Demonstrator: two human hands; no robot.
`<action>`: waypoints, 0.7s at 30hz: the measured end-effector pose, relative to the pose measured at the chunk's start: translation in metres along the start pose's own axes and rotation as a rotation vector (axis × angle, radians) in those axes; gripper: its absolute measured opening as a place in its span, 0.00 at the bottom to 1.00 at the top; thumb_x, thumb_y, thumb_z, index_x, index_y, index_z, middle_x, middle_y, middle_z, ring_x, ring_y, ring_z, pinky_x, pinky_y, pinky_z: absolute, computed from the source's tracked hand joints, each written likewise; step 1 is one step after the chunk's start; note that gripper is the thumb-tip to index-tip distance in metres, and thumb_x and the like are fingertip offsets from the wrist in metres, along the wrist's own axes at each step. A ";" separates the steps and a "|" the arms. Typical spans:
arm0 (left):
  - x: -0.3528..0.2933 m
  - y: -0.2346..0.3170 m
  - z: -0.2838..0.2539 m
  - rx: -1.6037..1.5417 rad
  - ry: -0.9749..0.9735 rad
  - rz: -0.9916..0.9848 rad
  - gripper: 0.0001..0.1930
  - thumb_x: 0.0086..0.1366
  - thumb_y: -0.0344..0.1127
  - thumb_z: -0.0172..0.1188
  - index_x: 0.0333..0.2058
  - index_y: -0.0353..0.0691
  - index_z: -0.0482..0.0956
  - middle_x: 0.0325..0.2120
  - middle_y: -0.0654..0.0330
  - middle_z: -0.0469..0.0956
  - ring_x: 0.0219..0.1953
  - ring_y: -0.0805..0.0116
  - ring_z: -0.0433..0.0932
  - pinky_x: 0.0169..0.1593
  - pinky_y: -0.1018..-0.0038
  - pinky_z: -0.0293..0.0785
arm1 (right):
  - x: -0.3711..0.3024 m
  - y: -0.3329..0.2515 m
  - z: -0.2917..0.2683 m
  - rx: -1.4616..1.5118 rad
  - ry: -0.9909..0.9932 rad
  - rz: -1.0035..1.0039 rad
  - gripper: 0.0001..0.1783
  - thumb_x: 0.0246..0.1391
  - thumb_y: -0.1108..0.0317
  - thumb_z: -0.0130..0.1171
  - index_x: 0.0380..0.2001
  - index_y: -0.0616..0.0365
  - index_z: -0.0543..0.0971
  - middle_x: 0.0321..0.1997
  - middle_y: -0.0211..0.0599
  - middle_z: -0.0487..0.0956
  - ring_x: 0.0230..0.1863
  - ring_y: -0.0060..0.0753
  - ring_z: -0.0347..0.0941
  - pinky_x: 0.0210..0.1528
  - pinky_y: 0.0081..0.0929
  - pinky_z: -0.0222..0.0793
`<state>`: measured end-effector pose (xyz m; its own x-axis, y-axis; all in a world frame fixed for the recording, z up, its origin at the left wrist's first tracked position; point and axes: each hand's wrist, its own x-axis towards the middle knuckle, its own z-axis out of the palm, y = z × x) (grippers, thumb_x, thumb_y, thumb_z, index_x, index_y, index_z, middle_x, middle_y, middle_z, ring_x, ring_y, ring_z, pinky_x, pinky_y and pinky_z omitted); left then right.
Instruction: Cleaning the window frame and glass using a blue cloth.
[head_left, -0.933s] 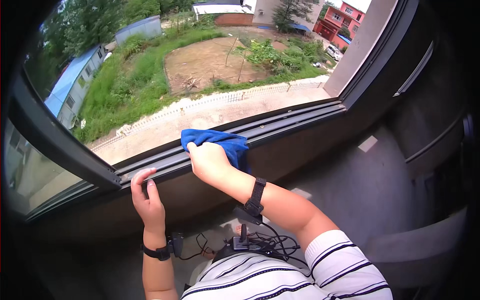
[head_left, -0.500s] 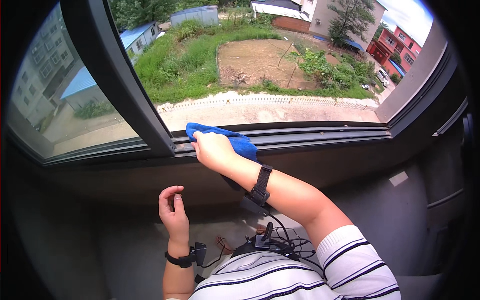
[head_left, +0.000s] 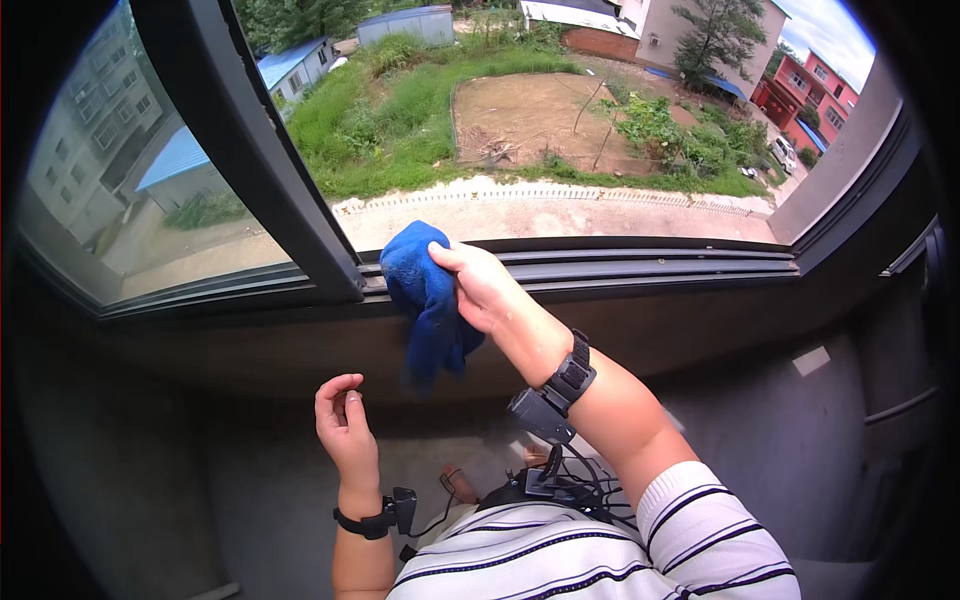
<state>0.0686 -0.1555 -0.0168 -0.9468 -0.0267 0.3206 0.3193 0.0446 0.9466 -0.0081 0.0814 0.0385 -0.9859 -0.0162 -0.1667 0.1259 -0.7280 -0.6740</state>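
Observation:
My right hand [head_left: 476, 288] grips a blue cloth [head_left: 420, 290], thumb on top and the other fingers hidden behind it. The cloth is bunched at its upper end, with greyish marks there, and its lower part hangs down over the inner side of the sill. It is at the left end of the window track [head_left: 620, 268], beside the upright edge of the sliding sash [head_left: 265, 170]. Lower down, in front of the wall, my left hand [head_left: 345, 425] hovers loosely curled with a gap between thumb and fingers, holding nothing.
A dark wall [head_left: 280, 350] runs below the sill. To the left, window glass [head_left: 190, 200] fills the sash; the right side opens onto a yard [head_left: 530, 115]. Black cables [head_left: 590, 485] hang at my waist, close to my right forearm.
My right hand has turned and lifted the cloth off the track, so it now hangs bunched instead of lying along the rails. My left hand has barely moved. The view has shifted slightly.

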 end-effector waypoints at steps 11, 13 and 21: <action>0.048 0.002 0.081 0.136 -0.166 0.205 0.10 0.65 0.22 0.51 0.44 0.35 0.76 0.43 0.58 0.78 0.47 0.67 0.77 0.54 0.72 0.71 | -0.149 -0.095 -0.062 0.063 0.068 -0.246 0.15 0.69 0.65 0.47 0.52 0.63 0.73 0.50 0.42 0.80 0.50 0.34 0.78 0.57 0.35 0.73; 0.067 0.001 0.104 0.338 -0.187 0.414 0.11 0.61 0.23 0.54 0.42 0.36 0.77 0.43 0.54 0.78 0.50 0.55 0.75 0.59 0.64 0.67 | -0.184 -0.114 -0.080 0.031 0.112 -0.362 0.15 0.69 0.66 0.47 0.52 0.64 0.73 0.49 0.43 0.80 0.50 0.34 0.78 0.57 0.35 0.74; 0.091 -0.026 0.152 0.781 -0.137 0.764 0.11 0.65 0.29 0.52 0.44 0.40 0.78 0.47 0.55 0.80 0.55 0.53 0.75 0.64 0.56 0.61 | -0.331 -0.181 -0.173 -0.089 0.672 -0.697 0.16 0.69 0.66 0.45 0.50 0.67 0.75 0.49 0.48 0.81 0.50 0.39 0.79 0.58 0.38 0.73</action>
<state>-0.0317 -0.0074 -0.0178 -0.5222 0.3858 0.7605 0.7556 0.6228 0.2029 0.3141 0.3369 0.0914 -0.5775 0.8136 -0.0669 -0.4274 -0.3712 -0.8244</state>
